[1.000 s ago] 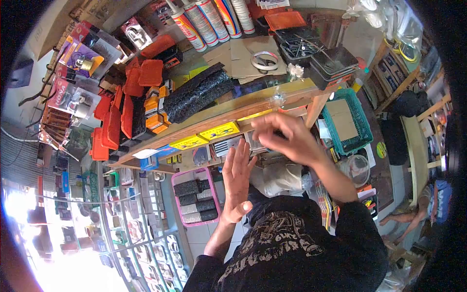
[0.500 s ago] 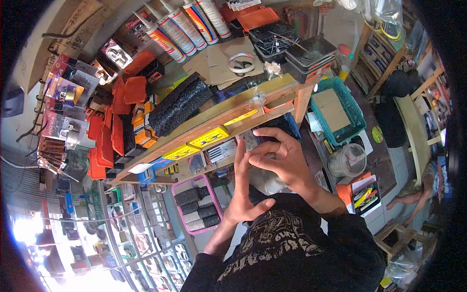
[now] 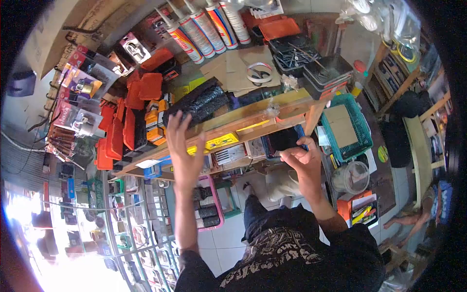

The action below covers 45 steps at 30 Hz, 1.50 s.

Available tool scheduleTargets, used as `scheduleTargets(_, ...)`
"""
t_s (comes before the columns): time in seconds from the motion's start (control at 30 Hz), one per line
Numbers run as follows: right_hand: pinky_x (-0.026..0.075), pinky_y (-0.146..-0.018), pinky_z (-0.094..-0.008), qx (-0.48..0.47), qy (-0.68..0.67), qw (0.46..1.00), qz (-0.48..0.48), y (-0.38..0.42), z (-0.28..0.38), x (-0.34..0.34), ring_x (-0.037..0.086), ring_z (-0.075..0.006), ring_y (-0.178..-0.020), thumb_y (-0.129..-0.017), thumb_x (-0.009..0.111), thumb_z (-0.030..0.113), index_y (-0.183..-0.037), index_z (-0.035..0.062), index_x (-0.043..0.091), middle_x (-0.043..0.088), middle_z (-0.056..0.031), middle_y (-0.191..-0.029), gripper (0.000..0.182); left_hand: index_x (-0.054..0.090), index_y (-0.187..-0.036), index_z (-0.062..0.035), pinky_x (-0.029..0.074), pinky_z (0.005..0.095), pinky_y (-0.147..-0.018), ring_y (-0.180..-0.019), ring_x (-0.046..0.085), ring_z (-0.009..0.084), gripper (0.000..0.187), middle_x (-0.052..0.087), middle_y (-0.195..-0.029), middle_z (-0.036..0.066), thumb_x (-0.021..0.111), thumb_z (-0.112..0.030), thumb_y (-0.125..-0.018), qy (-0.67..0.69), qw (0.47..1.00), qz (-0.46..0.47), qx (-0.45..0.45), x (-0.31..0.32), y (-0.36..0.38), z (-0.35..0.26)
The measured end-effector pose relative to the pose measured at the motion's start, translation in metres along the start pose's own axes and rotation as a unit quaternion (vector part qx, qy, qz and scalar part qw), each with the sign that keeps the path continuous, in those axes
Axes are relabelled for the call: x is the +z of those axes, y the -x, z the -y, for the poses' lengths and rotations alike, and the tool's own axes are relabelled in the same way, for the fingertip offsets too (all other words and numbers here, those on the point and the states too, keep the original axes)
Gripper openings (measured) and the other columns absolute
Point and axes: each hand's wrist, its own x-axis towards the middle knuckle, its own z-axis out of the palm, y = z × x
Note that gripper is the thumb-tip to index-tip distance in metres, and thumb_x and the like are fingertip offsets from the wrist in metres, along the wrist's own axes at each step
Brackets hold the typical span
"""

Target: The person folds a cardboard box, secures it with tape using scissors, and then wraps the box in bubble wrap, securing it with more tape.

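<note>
My left hand (image 3: 185, 153) is raised in front of the shelf edge with its fingers spread and nothing in it, slightly blurred. Just behind its fingertips lies a roll wrapped in shiny black plastic (image 3: 202, 102) on the shelf top. Yellow boxes (image 3: 221, 141) sit under the shelf board, right of this hand. My right hand (image 3: 305, 160) hangs in the air below the shelf's right end, its fingers loosely bent and the thumb pointing left. I see no object in it. The two hands are well apart.
Sealant tubes (image 3: 202, 29), red-lidded boxes (image 3: 129, 129), a tape roll (image 3: 259, 74) and a black tray of screws (image 3: 296, 56) crowd the wooden shelf (image 3: 253, 114). To the right stand a teal basket (image 3: 362, 146) and a clear tub (image 3: 350, 177). Another person's arm (image 3: 411, 214) shows far right.
My hands were close together at the middle, fingertips nearly meeting. Now the left has moved left and up towards the black roll, and the right has shifted right. The view has shifted slightly.
</note>
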Motion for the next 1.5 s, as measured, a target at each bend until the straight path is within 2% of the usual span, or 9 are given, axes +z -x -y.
scheduleTargets(0.3,0.052,-0.096,-0.0385,0.014,0.023,0.992,0.122,0.002,-0.031,0.05,0.066,-0.024,-0.107,-0.093,0.072,0.008,-0.122,0.0021,0.044,0.068,-0.0176,-0.113,0.041,0.059,-0.132,0.0022,0.046,0.0429,-0.103,-0.119,0.06,0.0412,0.058,0.063,-0.125,0.026,0.072,-0.037,-0.09,0.07,0.968,0.238,-0.024,0.009,-0.101,0.103)
scheduleTargets(0.5,0.047,-0.103,-0.0481,-0.203,0.281,0.923,0.17,-0.038,-0.035,0.12,0.058,-0.0405,-0.121,-0.089,0.075,0.027,-0.135,0.0003,0.044,0.056,-0.0254,-0.128,0.061,0.066,-0.123,-0.0014,0.049,0.0479,-0.092,-0.106,0.063,0.0427,0.049,0.068,-0.114,0.024,0.071,-0.037,-0.09,0.015,0.956,0.286,0.056,0.028,-0.121,0.133)
scheduleTargets(0.57,0.043,-0.108,-0.0455,-0.394,0.396,0.813,0.162,-0.064,-0.043,0.149,0.053,-0.0381,-0.126,-0.09,0.074,0.028,-0.135,-0.0008,0.045,0.047,-0.0249,-0.139,0.061,0.069,-0.118,-0.0027,0.048,0.0481,-0.093,-0.108,0.063,0.0421,0.042,0.069,-0.11,0.023,0.071,-0.035,-0.09,-0.031,0.953,0.3,-0.037,0.031,-0.128,0.135)
scheduleTargets(0.7,0.044,-0.107,-0.0477,-0.428,0.46,0.767,0.131,-0.1,-0.052,0.195,0.052,-0.0404,-0.126,-0.088,0.074,0.028,-0.137,-0.0011,0.043,0.04,-0.0265,-0.144,0.064,0.07,-0.105,0.0021,0.052,0.0428,-0.08,-0.082,0.071,0.032,0.031,0.073,-0.092,0.022,0.073,-0.024,-0.089,0.034,0.965,0.249,0.072,0.07,-0.134,0.201)
scheduleTargets(0.97,0.044,-0.105,-0.0501,-0.458,0.374,0.804,0.057,-0.115,-0.092,0.215,0.053,-0.0419,-0.122,-0.086,0.075,0.026,-0.136,-0.001,0.042,0.035,-0.0262,-0.144,0.066,0.063,-0.125,0.0029,0.052,0.0388,-0.086,-0.1,0.064,0.0203,0.058,0.071,-0.11,0.01,0.084,-0.03,-0.083,0.246,0.748,0.593,-0.17,0.061,-0.193,0.185)
scheduleTargets(1.1,0.042,-0.107,-0.0506,-0.454,0.389,0.799,0.064,-0.124,-0.083,0.212,0.049,-0.0433,-0.127,-0.087,0.076,0.026,-0.14,0.0032,0.034,0.037,-0.0258,-0.143,0.072,0.063,-0.123,0.0039,0.051,0.0394,-0.087,-0.105,0.062,0.0227,0.059,0.07,-0.111,0.012,0.088,-0.026,-0.078,0.26,0.733,0.589,-0.221,0.057,-0.198,0.178)
scheduleTargets(1.3,0.043,-0.106,-0.051,-0.426,0.389,0.812,0.087,-0.137,-0.062,0.204,0.048,-0.0463,-0.126,-0.087,0.073,0.016,-0.138,0.0064,0.037,0.039,-0.0252,-0.141,0.063,0.071,-0.1,0.0008,0.052,0.0397,-0.07,-0.08,0.062,0.0194,0.037,0.069,-0.091,0.005,0.087,-0.015,-0.072,0.124,0.83,0.503,-0.208,0.054,-0.191,0.16)
scheduleTargets(1.4,0.046,-0.103,-0.051,-0.442,0.408,0.794,0.088,-0.142,-0.054,0.199,0.049,-0.0464,-0.125,-0.085,0.073,0.015,-0.138,0.0076,0.038,0.039,-0.0234,-0.143,0.064,0.069,-0.104,0.0044,0.052,0.047,-0.074,-0.086,0.07,0.0322,0.045,0.07,-0.088,0.022,0.085,-0.028,-0.076,-0.002,0.932,0.36,0.034,0.083,-0.178,0.198)
scheduleTargets(1.5,0.047,-0.101,-0.0511,-0.437,0.416,0.793,0.085,-0.14,-0.056,0.196,0.051,-0.0456,-0.124,-0.086,0.073,0.015,-0.138,0.0082,0.037,0.038,-0.0232,-0.144,0.064,0.072,-0.102,-0.0016,0.053,0.0503,-0.079,-0.094,0.069,0.0385,0.039,0.069,-0.095,0.023,0.082,-0.031,-0.078,-0.146,0.954,0.259,0.043,0.057,-0.154,0.146)
